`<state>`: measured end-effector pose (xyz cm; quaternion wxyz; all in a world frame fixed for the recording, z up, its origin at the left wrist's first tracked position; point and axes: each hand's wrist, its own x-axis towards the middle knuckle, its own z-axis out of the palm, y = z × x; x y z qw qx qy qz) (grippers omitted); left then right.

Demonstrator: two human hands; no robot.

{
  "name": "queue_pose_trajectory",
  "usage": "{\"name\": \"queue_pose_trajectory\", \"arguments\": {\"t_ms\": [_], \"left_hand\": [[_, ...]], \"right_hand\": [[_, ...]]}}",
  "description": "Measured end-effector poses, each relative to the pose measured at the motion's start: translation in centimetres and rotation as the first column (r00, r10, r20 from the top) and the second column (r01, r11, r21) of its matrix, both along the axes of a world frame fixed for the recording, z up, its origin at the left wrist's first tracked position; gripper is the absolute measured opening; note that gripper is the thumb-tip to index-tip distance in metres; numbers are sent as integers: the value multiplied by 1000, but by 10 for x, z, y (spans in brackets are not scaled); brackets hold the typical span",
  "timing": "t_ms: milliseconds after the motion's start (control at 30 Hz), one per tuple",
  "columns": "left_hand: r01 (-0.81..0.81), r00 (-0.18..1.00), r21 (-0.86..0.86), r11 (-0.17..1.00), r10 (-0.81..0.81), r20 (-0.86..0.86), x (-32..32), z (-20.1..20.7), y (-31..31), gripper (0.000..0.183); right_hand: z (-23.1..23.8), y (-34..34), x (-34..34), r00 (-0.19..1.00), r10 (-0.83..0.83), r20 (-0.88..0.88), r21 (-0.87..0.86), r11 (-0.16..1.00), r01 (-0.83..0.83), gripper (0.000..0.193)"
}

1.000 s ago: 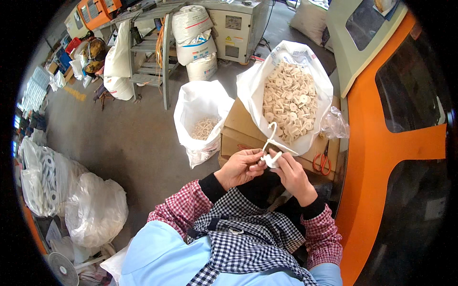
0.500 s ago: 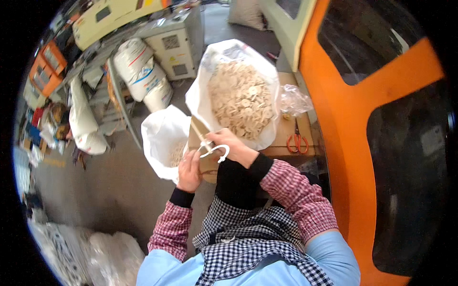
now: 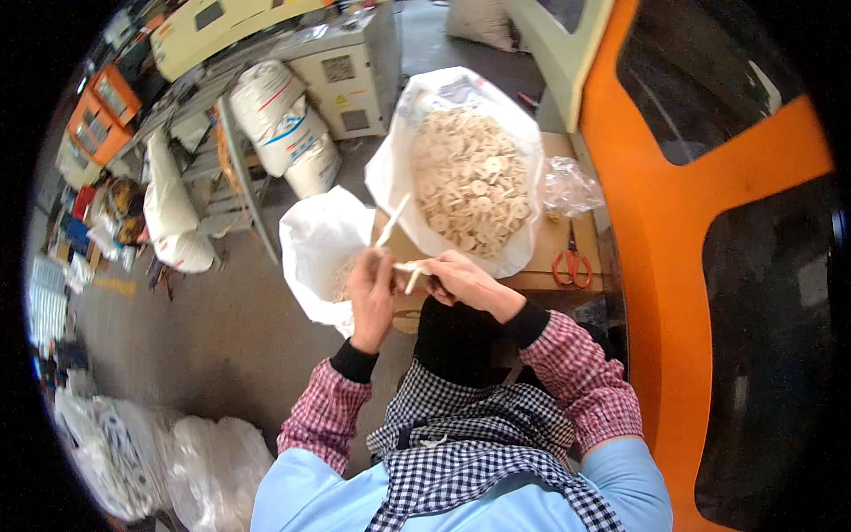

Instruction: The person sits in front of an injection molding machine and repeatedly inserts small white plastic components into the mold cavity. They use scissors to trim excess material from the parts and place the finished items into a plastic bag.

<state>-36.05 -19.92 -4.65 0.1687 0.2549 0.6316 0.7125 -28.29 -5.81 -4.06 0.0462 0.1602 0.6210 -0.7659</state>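
My left hand [image 3: 370,293] is closed on a cream, branched plastic piece [image 3: 393,222] whose thin arm sticks up past the fingers. My right hand [image 3: 463,282] pinches the other side of it, and a short bent part shows between the two hands. What lies inside the fingers is hidden. Beyond my right hand stands a large white sack [image 3: 388,168] full of cream plastic discs with stems [image 3: 470,182]. A smaller white sack [image 3: 312,226], with small cream bits in the bottom, is just beyond and left of my left hand.
Red-handled scissors [image 3: 573,269] and a crumpled clear bag [image 3: 569,186] lie on the cardboard-covered surface [image 3: 536,280] at right. An orange machine frame [image 3: 660,266] rises beside it. Stuffed white sacks [image 3: 282,124] stand at the far left, and clear plastic bags [image 3: 217,461] sit at near left.
The plastic piece has been turned in my hands: its curved hook no longer shows and a thin arm now points up. The whole view has shifted slightly.
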Motion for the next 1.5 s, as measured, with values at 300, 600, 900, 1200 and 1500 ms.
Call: {"name": "queue_pose_trajectory", "arguments": {"t_ms": [300,600,900,1200,1500], "left_hand": [[26,987,65,998,-36,155,10,-4,3,8],[-360,717,-263,895,85,-692,-34,-49,-35,26],[-563,714,-566,602,10,-700,-173,-181,-102,58],[-301,783,-483,822,-76,-618,-38,-122,-52,11],[-157,854,-509,847,-142,-500,27,-79,-43,8]], "right_hand": [[-19,-16,22,836,-56,-546,554,724,410,26],[-77,58,-22,945,-328,11,-184,928,324,45],[-41,91,13,543,-654,-526,507,272,818,21],[-113,252,66,536,-843,37,963,173,205,57],[-113,285,16,394,-919,-8,908,159,388,73]]}}
